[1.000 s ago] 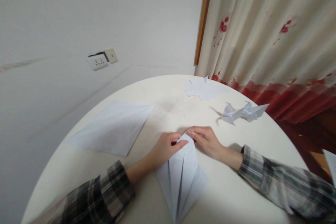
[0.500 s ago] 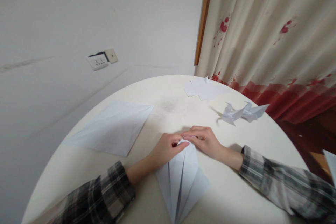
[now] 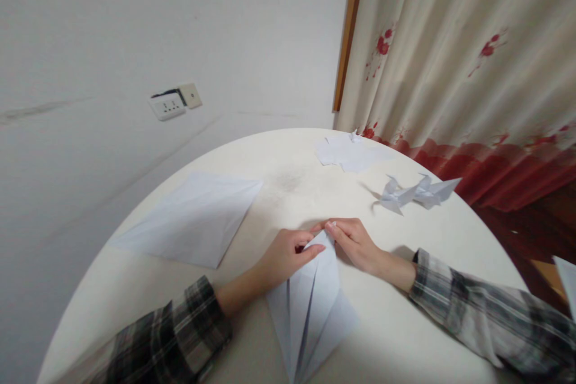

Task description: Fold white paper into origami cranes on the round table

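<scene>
A partly folded sheet of white paper lies on the table in front of me, its narrow folded flaps running down toward the bottom edge of the view. My left hand grips its far end from the left, thumb on top and fingers behind. From the right, my right hand pinches the top corner between thumb and fingers. Both hands meet at that far tip, and the fingertips behind the paper are partly hidden.
On the round white table, a larger creased paper sheet lies to the left. Two folded paper cranes stand at the right. Farther back are flat paper pieces with a small folded paper figure. A wall socket and curtain lie beyond.
My right thumb has slid up to the paper's far tip, where more of the pointed corner now shows. My left hand stays almost still on the paper.
</scene>
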A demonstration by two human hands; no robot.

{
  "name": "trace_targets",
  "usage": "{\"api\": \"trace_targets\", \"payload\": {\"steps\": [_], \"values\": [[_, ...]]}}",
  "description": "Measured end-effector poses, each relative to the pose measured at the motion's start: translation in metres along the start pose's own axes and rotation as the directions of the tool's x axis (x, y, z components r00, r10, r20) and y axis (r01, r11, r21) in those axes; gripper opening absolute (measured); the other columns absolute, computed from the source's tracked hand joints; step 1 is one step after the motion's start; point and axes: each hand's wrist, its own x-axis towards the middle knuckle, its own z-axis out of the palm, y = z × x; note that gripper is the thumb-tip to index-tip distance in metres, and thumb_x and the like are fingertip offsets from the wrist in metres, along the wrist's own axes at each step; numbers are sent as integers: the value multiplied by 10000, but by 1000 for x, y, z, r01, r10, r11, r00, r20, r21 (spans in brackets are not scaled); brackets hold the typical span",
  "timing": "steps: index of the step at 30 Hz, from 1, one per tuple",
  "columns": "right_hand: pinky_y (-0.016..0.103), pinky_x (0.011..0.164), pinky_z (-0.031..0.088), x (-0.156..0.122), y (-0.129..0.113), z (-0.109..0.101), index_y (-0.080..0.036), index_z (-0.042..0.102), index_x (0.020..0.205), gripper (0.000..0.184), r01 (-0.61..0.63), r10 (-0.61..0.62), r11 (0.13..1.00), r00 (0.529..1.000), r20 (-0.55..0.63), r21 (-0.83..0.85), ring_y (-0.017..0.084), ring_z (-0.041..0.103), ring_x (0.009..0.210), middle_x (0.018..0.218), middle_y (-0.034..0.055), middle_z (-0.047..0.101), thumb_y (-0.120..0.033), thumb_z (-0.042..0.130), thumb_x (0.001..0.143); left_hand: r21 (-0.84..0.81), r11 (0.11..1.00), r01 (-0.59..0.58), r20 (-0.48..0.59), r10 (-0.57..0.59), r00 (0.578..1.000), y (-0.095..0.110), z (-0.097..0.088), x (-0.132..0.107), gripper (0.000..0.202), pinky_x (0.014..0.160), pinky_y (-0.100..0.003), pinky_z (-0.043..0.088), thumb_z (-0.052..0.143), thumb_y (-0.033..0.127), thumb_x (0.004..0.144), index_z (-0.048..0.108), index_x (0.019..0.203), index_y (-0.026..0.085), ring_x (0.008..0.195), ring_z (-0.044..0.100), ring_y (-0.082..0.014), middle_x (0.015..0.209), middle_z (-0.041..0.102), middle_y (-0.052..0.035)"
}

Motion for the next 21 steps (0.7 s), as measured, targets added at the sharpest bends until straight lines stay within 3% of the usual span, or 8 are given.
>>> {"api": "trace_targets", "payload": {"steps": [7,14,21], "values": [[240,586,431,1,4,0,-139,703,790,611,-118,126,987,990,-69,106,128,527,583,618,32,612,-536,254,908,3,1000,22,16,-23,1000,2,-1,0,295,488,-203,258,504,331,789,547,579,129,523,386,-79,526,429,45],[210,526,368,4,-1,1,-150,679,850,314,-87,82,995,993,-84,-55,92,464,553,657,11,612,-439,570,798,-8,999,39,-3,-39,999,1,0,0,340,490,-208,228,486,355,796,477,536,136,517,329,-72,515,340,53],[219,537,375,4,0,3,-138,666,763,230,-56,45,993,993,-110,-102,95,484,567,677,32,629,-351,588,801,-27,1000,15,9,-14,1000,3,-1,0,360,489,-221,206,429,371,815,384,532,154,519,301,-76,524,290,49]]}}
